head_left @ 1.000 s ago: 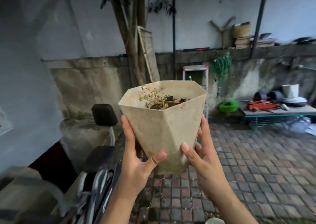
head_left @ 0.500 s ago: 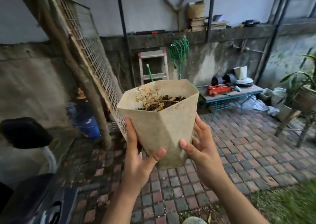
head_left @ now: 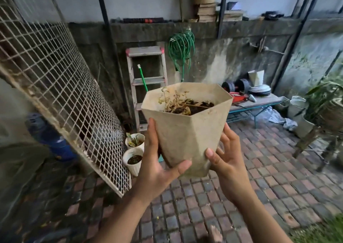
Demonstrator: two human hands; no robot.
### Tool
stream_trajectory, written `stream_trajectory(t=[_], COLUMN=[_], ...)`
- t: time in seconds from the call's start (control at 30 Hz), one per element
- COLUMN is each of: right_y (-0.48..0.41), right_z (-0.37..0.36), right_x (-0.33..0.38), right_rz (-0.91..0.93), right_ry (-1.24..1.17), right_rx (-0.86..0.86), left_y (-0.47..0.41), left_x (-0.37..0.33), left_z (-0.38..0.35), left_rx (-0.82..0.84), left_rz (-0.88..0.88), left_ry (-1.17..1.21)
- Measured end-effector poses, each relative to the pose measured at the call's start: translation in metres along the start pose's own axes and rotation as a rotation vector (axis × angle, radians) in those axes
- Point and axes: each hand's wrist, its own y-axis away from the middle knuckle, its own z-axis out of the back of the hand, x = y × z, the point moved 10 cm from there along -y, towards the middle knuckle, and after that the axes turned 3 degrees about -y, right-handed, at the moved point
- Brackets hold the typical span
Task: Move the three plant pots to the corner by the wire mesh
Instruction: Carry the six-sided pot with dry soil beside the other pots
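Two hands (head_left: 157,170), three plant pots (head_left: 187,131)

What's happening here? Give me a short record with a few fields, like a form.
Held: beige faceted plant pot with dried plant and soil
Left hand: grips the pot's left side
Right hand: grips its right side
Already at corner: two small white plant pots on the brick paving
Landmark: leaning white wire mesh panel, beside those pots

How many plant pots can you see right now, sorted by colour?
Beige faceted pot, held in both hands (left hand, right hand): 1
Small white pots on the paving by the wire mesh: 2, the farther and the nearer
Pale faceted pot on the bench: 1
Total: 4
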Motion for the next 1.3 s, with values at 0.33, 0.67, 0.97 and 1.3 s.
stream_trajectory(t=[0.33,0.67,0.97,1.3], right_y=[-0.280,-0.422,-0.534,-0.625], right_z=[0.075,0.037,-0.002,-0.021], right_x=[-0.121,-0.188,-0.231,-0.305], right_rz=[-0.137,-0.129,-0.248,-0.356], right_ry=[-0.003,-0.015,-0.052,-0.121], right_rx=[0.286,0.548,0.751,0.959], left_y=[-0.191,-0.290,-0.343,-0.418], left_x=[0.158,0.239,0.283,0.317], left_z=[-0.080,-0.063,-0.051,-0.067], left_rx=[-0.251,-0.455,-0.661,-0.825], left_rz=[0.166,0.272,0.195,0.181], left_ry=[-0.116,-0.071,0.010,-0.077])
